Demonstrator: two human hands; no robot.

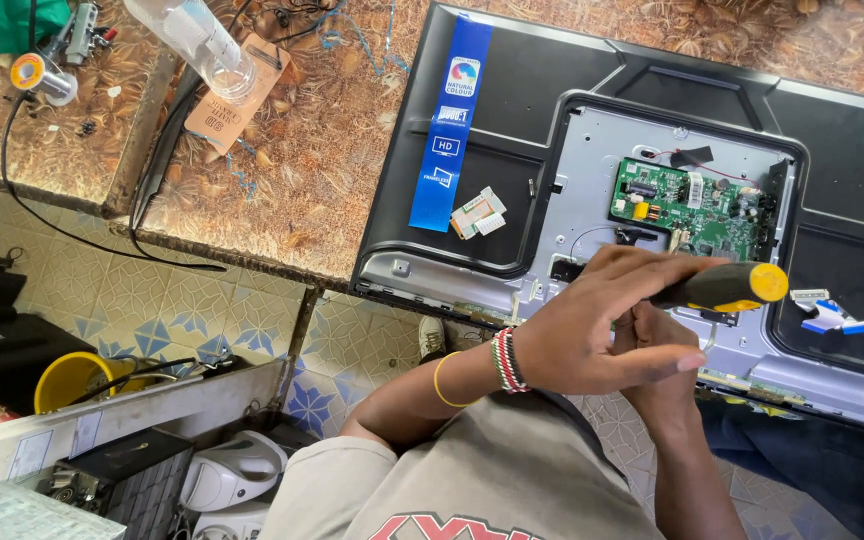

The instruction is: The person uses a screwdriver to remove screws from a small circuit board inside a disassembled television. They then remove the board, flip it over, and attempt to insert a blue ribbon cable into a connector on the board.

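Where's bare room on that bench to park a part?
Free: the patterned tabletop between the clear plastic bottle and the TV back panel's left edge. Also the black panel between the blue sticker strip and the metal chassis. Crowded: around the green circuit board, where both hands hold the yellow-handled screwdriver.

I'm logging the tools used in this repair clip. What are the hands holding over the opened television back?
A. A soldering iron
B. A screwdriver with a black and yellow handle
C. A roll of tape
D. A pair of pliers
B: both hands, left hand and right hand, hold the screwdriver by its black and yellow handle, just below the green circuit board.
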